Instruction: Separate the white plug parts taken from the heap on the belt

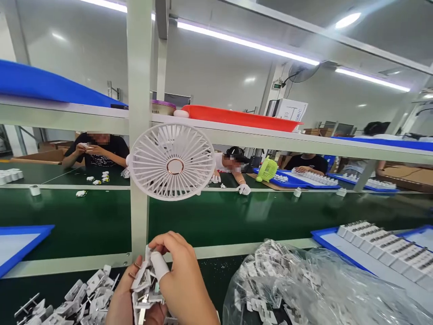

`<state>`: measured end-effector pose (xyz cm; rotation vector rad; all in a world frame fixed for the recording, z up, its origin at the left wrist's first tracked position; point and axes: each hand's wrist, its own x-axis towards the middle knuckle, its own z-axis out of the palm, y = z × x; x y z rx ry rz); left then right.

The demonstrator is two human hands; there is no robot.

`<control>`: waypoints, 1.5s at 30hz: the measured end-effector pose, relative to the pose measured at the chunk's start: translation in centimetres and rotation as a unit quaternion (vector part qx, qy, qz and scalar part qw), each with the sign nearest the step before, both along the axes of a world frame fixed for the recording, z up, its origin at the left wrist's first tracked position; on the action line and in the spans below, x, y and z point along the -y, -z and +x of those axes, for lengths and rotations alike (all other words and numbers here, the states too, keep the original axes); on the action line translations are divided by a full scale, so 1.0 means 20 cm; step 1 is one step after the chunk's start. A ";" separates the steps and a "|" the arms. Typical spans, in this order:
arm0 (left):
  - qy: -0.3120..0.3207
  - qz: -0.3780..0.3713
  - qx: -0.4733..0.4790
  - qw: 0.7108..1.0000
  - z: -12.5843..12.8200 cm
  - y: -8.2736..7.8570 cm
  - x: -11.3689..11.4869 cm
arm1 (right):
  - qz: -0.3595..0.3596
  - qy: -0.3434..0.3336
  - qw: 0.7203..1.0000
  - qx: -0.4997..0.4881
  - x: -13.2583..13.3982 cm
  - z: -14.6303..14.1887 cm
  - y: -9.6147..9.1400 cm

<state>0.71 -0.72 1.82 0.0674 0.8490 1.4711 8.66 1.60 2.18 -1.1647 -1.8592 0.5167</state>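
Both of my hands are at the bottom centre, close together. My left hand (123,300) cups a bunch of small white plastic parts with metal prongs (144,286). My right hand (182,282) curls over them from the right, its thumb in a white finger cot pressed on a part. A loose heap of the same white parts (72,302) lies on the dark green table just left of my hands. To the right sits a clear plastic bag (304,289) full of more such parts.
A white clip fan (172,161) hangs on the white frame post (139,135) ahead. A green conveyor (219,216) runs across. Blue trays: one at left (20,243), one at right with rows of parts (382,246). Other people work across the belt; a red tray (237,117) lies on the shelf.
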 end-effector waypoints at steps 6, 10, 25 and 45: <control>-0.015 -0.055 0.058 0.997 -0.01 -0.02 -0.02 | 0.030 -0.029 0.996 -0.081 -0.02 -0.01 0.01; -0.022 -0.014 0.080 0.996 -0.01 -0.03 -0.02 | 0.026 -0.098 0.989 -0.111 -0.04 0.00 0.02; 0.029 0.018 0.055 0.998 -0.02 0.00 -0.03 | -0.001 -0.042 0.993 -0.108 -0.09 0.03 0.01; -0.002 0.025 0.109 0.994 -0.07 -0.01 -0.05 | -0.065 -0.134 0.980 -0.131 -0.12 0.12 0.01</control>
